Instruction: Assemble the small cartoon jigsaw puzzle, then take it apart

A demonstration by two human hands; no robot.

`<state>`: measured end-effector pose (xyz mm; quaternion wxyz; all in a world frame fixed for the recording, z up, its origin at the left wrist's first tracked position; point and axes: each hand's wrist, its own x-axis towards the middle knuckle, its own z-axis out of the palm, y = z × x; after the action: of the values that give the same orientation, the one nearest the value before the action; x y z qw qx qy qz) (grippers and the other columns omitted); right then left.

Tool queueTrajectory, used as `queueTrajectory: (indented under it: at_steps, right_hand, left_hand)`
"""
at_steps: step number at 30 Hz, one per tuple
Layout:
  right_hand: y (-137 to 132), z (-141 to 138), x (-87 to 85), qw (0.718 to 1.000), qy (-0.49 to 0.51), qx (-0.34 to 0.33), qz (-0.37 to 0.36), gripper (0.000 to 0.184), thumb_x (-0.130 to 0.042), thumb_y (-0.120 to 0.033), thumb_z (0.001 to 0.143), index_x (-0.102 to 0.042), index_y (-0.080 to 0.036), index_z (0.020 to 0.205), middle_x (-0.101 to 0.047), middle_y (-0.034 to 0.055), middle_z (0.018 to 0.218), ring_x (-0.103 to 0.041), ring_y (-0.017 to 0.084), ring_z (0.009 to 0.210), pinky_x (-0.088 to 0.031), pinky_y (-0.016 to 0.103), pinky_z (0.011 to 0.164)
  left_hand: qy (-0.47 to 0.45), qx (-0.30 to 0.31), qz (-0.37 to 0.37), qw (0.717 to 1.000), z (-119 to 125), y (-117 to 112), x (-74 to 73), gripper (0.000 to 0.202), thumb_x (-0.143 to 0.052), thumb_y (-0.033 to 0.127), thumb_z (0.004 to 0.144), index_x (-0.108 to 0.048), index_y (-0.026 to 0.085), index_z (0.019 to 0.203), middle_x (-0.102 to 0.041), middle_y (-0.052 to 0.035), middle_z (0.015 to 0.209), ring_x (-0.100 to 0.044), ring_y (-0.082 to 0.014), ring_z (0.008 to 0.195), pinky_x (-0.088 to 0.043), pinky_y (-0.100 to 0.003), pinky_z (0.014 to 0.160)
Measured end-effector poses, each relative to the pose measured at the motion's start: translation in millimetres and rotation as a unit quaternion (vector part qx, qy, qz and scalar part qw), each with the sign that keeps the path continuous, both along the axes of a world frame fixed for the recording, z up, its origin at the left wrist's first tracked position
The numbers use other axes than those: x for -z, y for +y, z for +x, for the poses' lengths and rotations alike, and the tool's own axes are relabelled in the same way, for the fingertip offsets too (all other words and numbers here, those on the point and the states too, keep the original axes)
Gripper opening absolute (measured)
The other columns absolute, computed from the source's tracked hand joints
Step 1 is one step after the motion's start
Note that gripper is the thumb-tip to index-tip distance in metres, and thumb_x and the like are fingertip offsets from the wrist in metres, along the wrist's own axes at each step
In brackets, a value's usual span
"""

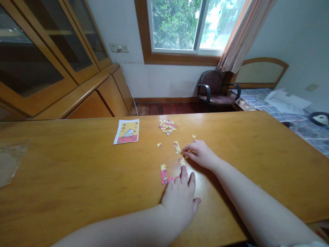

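Note:
A partly joined jigsaw puzzle, pink below with yellow edge pieces, lies on the table. My left hand rests on its lower right part with fingers spread, hiding some of it. My right hand is just above the puzzle's right side, its thumb and fingertips pinched around a small puzzle piece, mostly hidden. Left of those fingertips lies a short joined strip of pieces. One loose yellow piece lies to the left and another loose piece beyond my right hand.
A heap of loose puzzle pieces lies near the table's far edge. To its left is a picture sheet with a white animal. A clear plastic bag lies at the left. Beyond the wooden table stands an armchair.

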<state>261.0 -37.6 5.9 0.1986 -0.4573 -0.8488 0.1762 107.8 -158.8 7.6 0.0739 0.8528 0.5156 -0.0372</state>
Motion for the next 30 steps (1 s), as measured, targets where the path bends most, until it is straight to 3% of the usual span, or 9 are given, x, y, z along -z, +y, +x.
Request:
queueTrajectory:
  at_steps: [7, 11, 16, 20, 22, 24, 26, 30]
  right_hand:
    - [-1.0, 3.1, -2.9, 0.997, -0.013, -0.080, -0.017, 0.021, -0.053, -0.023, 0.089, -0.070, -0.024, 0.103, -0.072, 0.0030, 0.098, -0.056, 0.018, 0.087, -0.038, 0.033, 0.081]
    - [-3.4, -0.1, -3.9, 0.996, -0.042, -0.073, -0.016, 0.030, -0.047, -0.024, 0.093, -0.063, -0.029, 0.118, -0.066, 0.0026, 0.118, -0.053, 0.021, 0.098, -0.036, 0.040, 0.088]
    - [-4.0, 0.1, -4.2, 0.996, -0.074, -0.038, -0.039, 0.033, -0.044, -0.026, 0.094, -0.061, -0.029, 0.121, -0.068, 0.0058, 0.109, -0.053, 0.023, 0.099, -0.036, 0.044, 0.091]
    - [-4.5, 1.1, -3.8, 0.995, -0.085, -0.054, -0.027, 0.042, -0.043, -0.030, 0.094, -0.048, -0.029, 0.136, -0.054, 0.0050, 0.136, -0.043, 0.026, 0.122, -0.029, 0.050, 0.103]
    - [-5.0, 0.8, -2.6, 0.991, -0.105, -0.075, -0.021, 0.046, -0.041, -0.037, 0.095, -0.042, -0.030, 0.140, -0.044, 0.0031, 0.145, -0.030, 0.029, 0.135, -0.018, 0.056, 0.110]
    - [-5.3, 0.6, -1.0, 0.988, -0.124, -0.088, -0.020, 0.049, -0.039, -0.043, 0.095, -0.039, -0.029, 0.142, -0.040, 0.0026, 0.147, -0.020, 0.032, 0.140, -0.006, 0.061, 0.111]
    - [-5.3, 1.1, 0.3, 0.987, -0.134, -0.088, -0.020, 0.050, -0.037, -0.046, 0.095, -0.039, -0.029, 0.143, -0.039, 0.0032, 0.148, -0.019, 0.034, 0.141, -0.001, 0.064, 0.110]
    - [-6.1, 3.3, 0.0, 0.988, -0.132, -0.072, -0.022, 0.049, -0.034, -0.046, 0.096, -0.040, -0.029, 0.142, -0.039, 0.0044, 0.147, -0.020, 0.034, 0.141, -0.001, 0.065, 0.110]
  left_hand:
    - [-0.005, 0.002, 0.006, 1.000, 0.2, -1.0, -0.2, 0.073, -0.051, 0.056, 0.083, -0.036, 0.019, 0.144, -0.030, -0.0229, 0.149, -0.060, -0.0304, 0.101, -0.048, -0.045, 0.084]
    - [-0.001, 0.002, 0.015, 1.000, 0.6, -0.9, 2.3, 0.072, -0.052, 0.056, 0.083, -0.038, 0.020, 0.143, -0.032, -0.0226, 0.148, -0.059, -0.0310, 0.104, -0.047, -0.045, 0.085]
    - [-0.008, 0.004, 0.035, 0.999, 0.2, -3.8, 0.6, 0.071, -0.054, 0.053, 0.083, -0.037, 0.020, 0.144, -0.042, -0.0205, 0.142, -0.059, -0.0288, 0.099, -0.048, -0.043, 0.081]
    - [-0.039, 0.039, 0.067, 0.996, -1.5, -8.9, -3.1, 0.066, -0.047, 0.052, 0.087, -0.034, 0.022, 0.145, -0.048, -0.0166, 0.138, -0.054, -0.0290, 0.109, -0.047, -0.044, 0.085]
    - [-0.039, 0.048, 0.086, 0.994, -2.2, -10.5, 0.0, 0.065, -0.043, 0.055, 0.088, -0.035, 0.024, 0.145, -0.037, -0.0150, 0.147, -0.041, -0.0331, 0.125, -0.038, -0.055, 0.096]
    - [-0.022, 0.041, 0.097, 0.994, -2.5, -11.6, 7.0, 0.068, -0.040, 0.061, 0.086, -0.037, 0.026, 0.144, -0.028, -0.0128, 0.153, -0.022, -0.0366, 0.138, -0.019, -0.069, 0.104]
    - [-0.004, 0.021, 0.092, 0.995, -2.5, -12.5, 15.8, 0.073, -0.040, 0.066, 0.083, -0.035, 0.027, 0.145, -0.025, -0.0118, 0.154, -0.009, -0.0378, 0.142, -0.006, -0.074, 0.104]
    - [0.016, -0.008, 0.074, 0.997, -2.6, -13.5, 28.4, 0.084, -0.040, 0.071, 0.079, -0.029, 0.022, 0.147, -0.022, -0.0136, 0.155, -0.002, -0.0400, 0.142, -0.001, -0.076, 0.102]
